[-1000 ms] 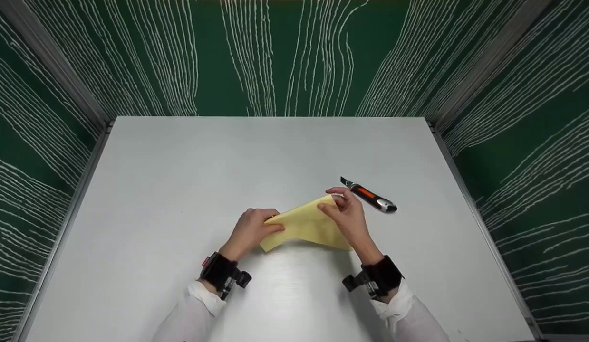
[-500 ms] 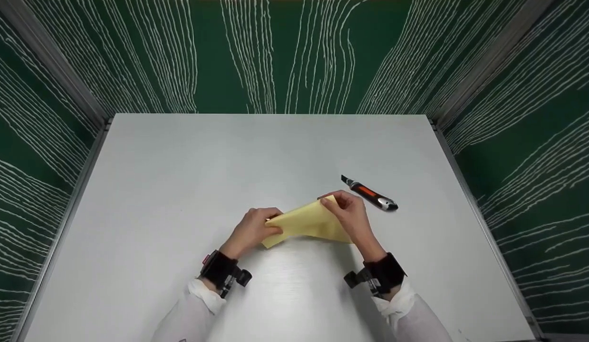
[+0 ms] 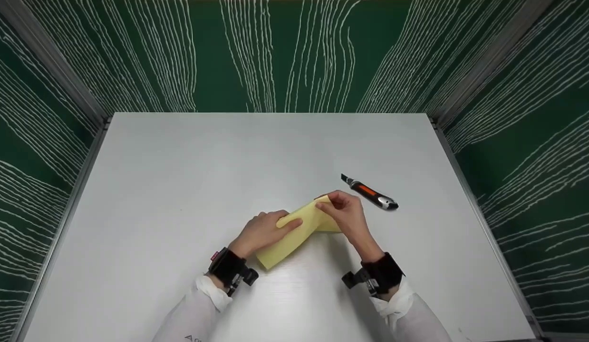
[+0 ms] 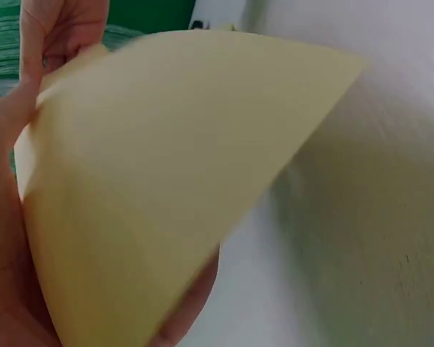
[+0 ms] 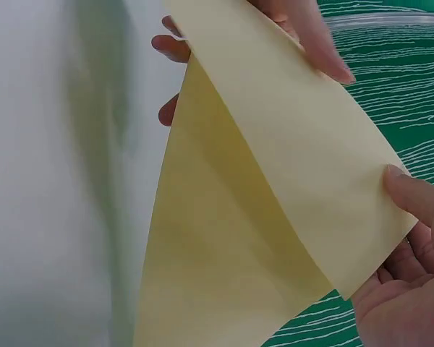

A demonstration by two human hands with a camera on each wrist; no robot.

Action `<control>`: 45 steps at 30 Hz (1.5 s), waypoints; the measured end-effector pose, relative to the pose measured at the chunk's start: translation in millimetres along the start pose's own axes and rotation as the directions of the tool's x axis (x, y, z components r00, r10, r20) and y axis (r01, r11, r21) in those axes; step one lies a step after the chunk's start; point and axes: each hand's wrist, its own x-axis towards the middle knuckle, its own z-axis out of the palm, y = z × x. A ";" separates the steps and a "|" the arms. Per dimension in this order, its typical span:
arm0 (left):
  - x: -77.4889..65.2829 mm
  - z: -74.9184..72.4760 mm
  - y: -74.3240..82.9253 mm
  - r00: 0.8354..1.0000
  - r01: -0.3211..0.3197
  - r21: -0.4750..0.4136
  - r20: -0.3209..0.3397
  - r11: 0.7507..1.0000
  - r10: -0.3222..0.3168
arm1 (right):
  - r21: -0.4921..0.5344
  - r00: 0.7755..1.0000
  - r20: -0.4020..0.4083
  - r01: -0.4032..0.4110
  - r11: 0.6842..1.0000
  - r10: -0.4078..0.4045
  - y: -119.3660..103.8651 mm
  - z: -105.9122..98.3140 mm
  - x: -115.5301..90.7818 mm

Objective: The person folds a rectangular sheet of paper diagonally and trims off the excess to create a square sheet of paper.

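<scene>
Both hands hold a yellow sheet of paper point(image 3: 289, 240) between them, at the middle front of the white table. My left hand point(image 3: 262, 232) grips its left part, thumb on the near face and fingers behind. At the upper right end, my right hand point(image 3: 350, 216) pinches the edge between thumb and fingers. The right wrist view shows the paper point(image 5: 296, 137) doubled over, one layer lying slantwise across the other, with left fingertips point(image 5: 172, 49) poking out behind it. Seen from the left wrist, a loose corner of the sheet fans out to the right, hiding most of the left fingers.
A utility knife point(image 3: 370, 191) with a black and orange handle lies just beyond my right hand, its dark blade tip pointing up and left. Green walls with white streaks enclose the white table point(image 3: 180, 161) at the back and sides.
My left hand has slid right and its thumb further over the paper. The sheet's left end now hangs lower toward me in a slanted strip. The right hand keeps hold of the upper corner.
</scene>
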 end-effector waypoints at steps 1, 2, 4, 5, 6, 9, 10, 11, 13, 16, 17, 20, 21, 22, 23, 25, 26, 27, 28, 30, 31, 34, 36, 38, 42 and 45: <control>0.8 0.8 1.2 1.000 0.011 -0.008 -0.016 1.000 -0.011 | -0.003 1.000 0.002 0.006 1.000 -0.006 -0.2 0.3 -0.1; 1.5 1.6 1.8 0.999 0.016 -0.015 -0.032 1.000 -0.016 | -0.010 1.000 0.003 0.013 1.000 -0.013 -0.7 0.3 -0.4; 2.9 3.1 1.6 0.998 0.011 -0.018 -0.063 1.000 -0.013 | -0.022 1.000 0.006 0.029 0.999 -0.029 -2.2 0.2 -1.0; 3.5 3.8 0.8 0.997 0.005 -0.016 -0.077 1.000 -0.007 | -0.032 0.999 0.010 0.040 0.999 -0.040 -2.9 0.1 -1.4; 3.8 4.4 -0.1 0.996 -0.005 -0.017 -0.085 1.000 0.004 | -0.040 0.999 0.016 0.049 0.998 -0.049 -3.5 0.0 -1.7; 4.5 5.8 -3.5 0.993 -0.054 -0.020 -0.103 0.998 0.052 | -0.069 0.996 0.042 0.076 0.995 -0.073 -5.0 -0.2 -2.3; 4.6 6.1 -4.4 0.992 -0.075 -0.024 -0.107 0.997 0.072 | -0.078 0.995 0.054 0.085 0.993 -0.081 -5.2 -0.5 -2.4; 4.7 6.2 -5.2 0.989 -0.095 -0.028 -0.112 0.995 0.091 | -0.088 0.994 0.065 0.094 0.992 -0.088 -5.4 -0.7 -2.5; 5.1 6.5 -6.4 0.985 -0.129 -0.042 -0.121 0.991 0.123 | -0.104 0.992 0.077 0.104 0.989 -0.096 -5.6 -0.9 -2.5; 5.9 7.1 -7.5 0.981 -0.157 -0.060 -0.127 0.986 0.148 | -0.142 0.991 0.078 0.121 0.982 -0.111 -6.3 -1.5 -2.6; 6.1 7.4 -7.7 0.980 -0.160 -0.063 -0.130 0.985 0.151 | -0.156 0.990 0.073 0.127 0.980 -0.117 -6.9 -1.5 -2.7; 6.3 8.0 -8.1 0.980 -0.158 -0.070 -0.134 0.985 0.147 | -0.193 0.989 0.068 0.144 0.971 -0.133 -8.6 -1.6 -3.1; 6.2 8.3 -8.3 0.980 -0.159 -0.073 -0.134 0.985 0.148 | -0.199 0.988 0.069 0.146 0.969 -0.135 -9.1 -1.7 -3.2; 6.3 8.6 -8.5 0.980 -0.159 -0.079 -0.132 0.984 0.148 | -0.203 0.988 0.070 0.147 0.968 -0.136 -9.5 -1.8 -3.3; 6.2 8.5 -8.7 0.981 -0.156 -0.082 -0.129 0.984 0.145 | -0.201 0.988 0.072 0.146 0.969 -0.134 -9.7 -1.9 -3.3; 5.9 8.1 -9.2 0.983 -0.153 -0.091 -0.116 0.984 0.142 | -0.188 0.989 0.078 0.140 0.972 -0.127 -9.9 -2.3 -3.1; 5.8 7.8 -9.5 0.984 -0.154 -0.093 -0.108 0.984 0.144 | -0.182 0.989 0.082 0.137 0.974 -0.123 -9.8 -2.7 -3.0; 5.8 7.6 -9.7 0.985 -0.153 -0.095 -0.099 0.984 0.144 | -0.180 0.989 0.087 0.138 0.974 -0.124 -9.6 -3.1 -2.7; 5.9 7.2 -9.8 0.986 -0.150 -0.096 -0.088 0.984 0.142 | -0.178 0.988 0.091 0.140 0.974 -0.126 -9.4 -3.5 -2.5; 6.0 6.5 -9.9 0.988 -0.143 -0.087 -0.071 0.986 0.137 | -0.174 0.987 0.096 0.146 0.974 -0.131 -8.7 -4.1 -1.9; 6.1 6.1 -9.7 0.988 -0.142 -0.077 -0.067 0.987 0.137 | -0.177 0.987 0.097 0.146 0.973 -0.130 -8.5 -4.2 -1.6; 6.5 5.2 -9.7 0.988 -0.142 -0.047 -0.064 0.989 0.139 | -0.180 0.986 0.100 0.151 0.972 -0.134 -7.2 -5.1 -0.5; 6.7 4.6 -10.0 0.988 -0.146 -0.046 -0.064 0.988 0.143 | -0.188 0.987 0.105 0.138 0.973 -0.119 -6.6 -5.5 -0.1; 7.0 4.6 -10.9 0.987 -0.153 -0.064 -0.059 0.986 0.149 | -0.199 0.988 0.114 0.124 0.972 -0.103 -6.3 -5.9 0.1; 7.6 5.3 -12.6 0.987 -0.162 -0.124 -0.041 0.979 0.158 | -0.205 0.990 0.110 0.109 0.973 -0.087 -6.1 -5.1 0.0; 8.0 6.3 -13.9 0.986 -0.164 -0.156 -0.032 0.974 0.161 | -0.171 0.991 0.089 0.112 0.979 -0.098 -5.0 -2.8 -0.3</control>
